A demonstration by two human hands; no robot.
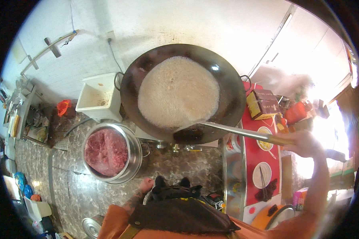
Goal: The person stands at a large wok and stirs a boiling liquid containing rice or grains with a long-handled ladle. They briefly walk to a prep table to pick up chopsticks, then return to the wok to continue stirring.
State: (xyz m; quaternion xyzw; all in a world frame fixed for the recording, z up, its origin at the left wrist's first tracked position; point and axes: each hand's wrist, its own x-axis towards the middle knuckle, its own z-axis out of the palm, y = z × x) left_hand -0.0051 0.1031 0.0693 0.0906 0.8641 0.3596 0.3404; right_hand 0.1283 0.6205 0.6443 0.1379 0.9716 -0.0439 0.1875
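My right hand (306,145) is shut on the wooden end of a long-handled metal wok spatula (236,129). The tool reaches across the near right side of a large dark wok (231,98), and its head dips at the edge of a pale, foamy liquid (179,89). Two loop handles stick out from the wok's sides. My left hand (146,184) hangs low by my waist with its fingers curled; whether anything is in it cannot be seen. Left of the wok, a steel pot (136,161) holds a heap of red ground meat (106,152).
A white plastic bin (87,98) stands left of the wok. Along the right runs a red-topped table (251,155) with a cardboard box (262,104), a bowl of yellow food (264,139) and a bowl with chopsticks (261,174). Stove knobs (175,148) show under the wok's near rim.
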